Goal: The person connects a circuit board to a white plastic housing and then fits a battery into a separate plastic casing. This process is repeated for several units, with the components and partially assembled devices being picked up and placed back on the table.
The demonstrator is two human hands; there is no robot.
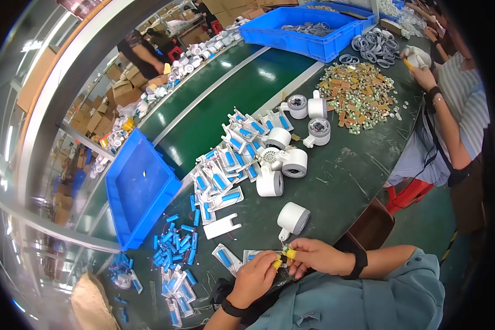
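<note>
Both hands meet above the near edge of the dark green table, with yellow covers on some fingertips. My right hand [320, 257] pinches a small green circuit board [286, 248]. My left hand [255, 278] is closed at the fingertips beside it; what it grips, perhaps a thin wire, is too small to tell. Just beyond the board lies a white cylindrical housing [293, 218] with a grey rim, its narrow tab toward my fingers. A white handle shell with a blue battery [225, 257] rests left of my left hand, and another is partly hidden behind the fingers.
Handle shells with batteries [220, 179] and round housings [269, 181] pile up ahead. Loose blue batteries [176, 245] lie left, near a tilted blue tray [140, 190]. Small boards [360, 96], grey rings [377, 47] and a blue bin [297, 41] are farther off. A co-worker [451, 104] sits right.
</note>
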